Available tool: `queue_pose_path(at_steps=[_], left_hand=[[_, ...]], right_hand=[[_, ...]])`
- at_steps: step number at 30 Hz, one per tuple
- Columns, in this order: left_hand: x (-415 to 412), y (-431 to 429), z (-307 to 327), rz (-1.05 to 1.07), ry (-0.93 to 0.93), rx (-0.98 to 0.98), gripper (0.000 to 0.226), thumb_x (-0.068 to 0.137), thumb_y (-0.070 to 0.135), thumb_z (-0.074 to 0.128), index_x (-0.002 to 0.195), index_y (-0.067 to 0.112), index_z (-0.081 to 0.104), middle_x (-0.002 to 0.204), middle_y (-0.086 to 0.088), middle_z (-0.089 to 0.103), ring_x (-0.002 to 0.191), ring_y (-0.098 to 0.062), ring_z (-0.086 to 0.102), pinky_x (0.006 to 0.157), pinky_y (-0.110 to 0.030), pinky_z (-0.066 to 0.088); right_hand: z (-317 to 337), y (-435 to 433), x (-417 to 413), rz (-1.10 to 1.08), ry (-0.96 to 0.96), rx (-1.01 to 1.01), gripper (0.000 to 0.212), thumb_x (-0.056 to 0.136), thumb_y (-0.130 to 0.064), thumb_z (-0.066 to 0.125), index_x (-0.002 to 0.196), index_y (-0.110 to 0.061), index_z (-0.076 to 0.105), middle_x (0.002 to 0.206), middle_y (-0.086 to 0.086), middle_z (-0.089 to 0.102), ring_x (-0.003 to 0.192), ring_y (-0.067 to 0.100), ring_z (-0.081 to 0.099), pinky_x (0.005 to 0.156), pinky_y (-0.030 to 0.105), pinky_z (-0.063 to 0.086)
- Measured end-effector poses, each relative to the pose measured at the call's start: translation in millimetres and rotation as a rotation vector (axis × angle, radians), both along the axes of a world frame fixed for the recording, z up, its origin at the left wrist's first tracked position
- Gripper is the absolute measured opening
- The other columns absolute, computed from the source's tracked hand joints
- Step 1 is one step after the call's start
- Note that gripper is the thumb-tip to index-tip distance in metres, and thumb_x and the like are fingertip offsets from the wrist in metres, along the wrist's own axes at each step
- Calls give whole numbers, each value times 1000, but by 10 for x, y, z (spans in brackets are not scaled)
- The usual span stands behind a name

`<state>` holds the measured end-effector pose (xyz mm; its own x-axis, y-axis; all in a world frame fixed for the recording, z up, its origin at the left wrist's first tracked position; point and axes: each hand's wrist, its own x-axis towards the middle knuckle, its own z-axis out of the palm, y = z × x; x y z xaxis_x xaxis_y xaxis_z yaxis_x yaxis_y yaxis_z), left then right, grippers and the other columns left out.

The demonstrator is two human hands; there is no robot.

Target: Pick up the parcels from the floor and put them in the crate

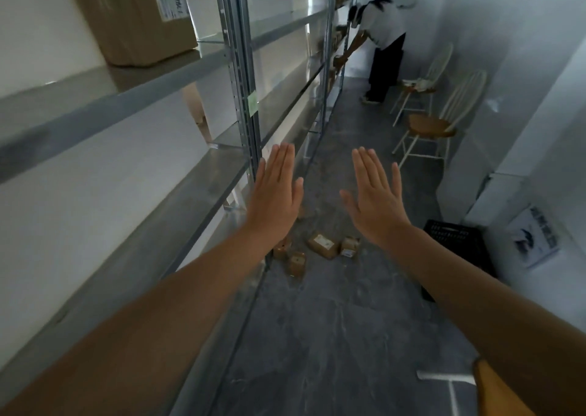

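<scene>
Both arms are extended forward above the floor point(333, 336). The left hand point(274, 193) and the right hand point(374, 200) are held flat with their backs toward the camera. All fingers are straight and released, and nothing is grasped or touched by either hand.

The parcels point(322, 245), small brown cardboard boxes, are located close together on the grey floor, near the foot of the metal shelving point(241, 66) on the left. The black crate point(456, 238) is positioned on the floor by the right wall, well apart from the parcels and partly hidden by the right forearm. Its contents cannot be determined.

A large cardboard box point(133, 16) is stored on an upper shelf. Two chairs point(428, 127) are placed along the right wall. A second person point(380, 51) is seen at the far end of the aisle.
</scene>
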<state>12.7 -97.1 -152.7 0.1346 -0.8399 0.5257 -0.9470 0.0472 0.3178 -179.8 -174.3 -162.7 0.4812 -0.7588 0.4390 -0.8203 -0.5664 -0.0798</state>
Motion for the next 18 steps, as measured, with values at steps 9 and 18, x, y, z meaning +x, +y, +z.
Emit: queue_pose_path(at_steps=[9,18], left_hand=[[-333,-856,-102,-134,-34,6,60,105,34,25,157,11,5,165,-3,1,150,-10,-11,123,-31,-7],[-643,-1925,20,-97,-64,18,60,105,33,24,157,14,1,165,2,-4,149,-7,-14,121,-28,-11]], right_hand=[[26,-665,-265,-167,-47,31,72,100,-46,26,157,-14,-6,165,1,-6,150,13,-14,119,48,-14],[100,-1801,-557,-134,-91,36,72,102,-46,25,156,-16,-12,164,-1,-13,145,11,-25,119,48,-14]])
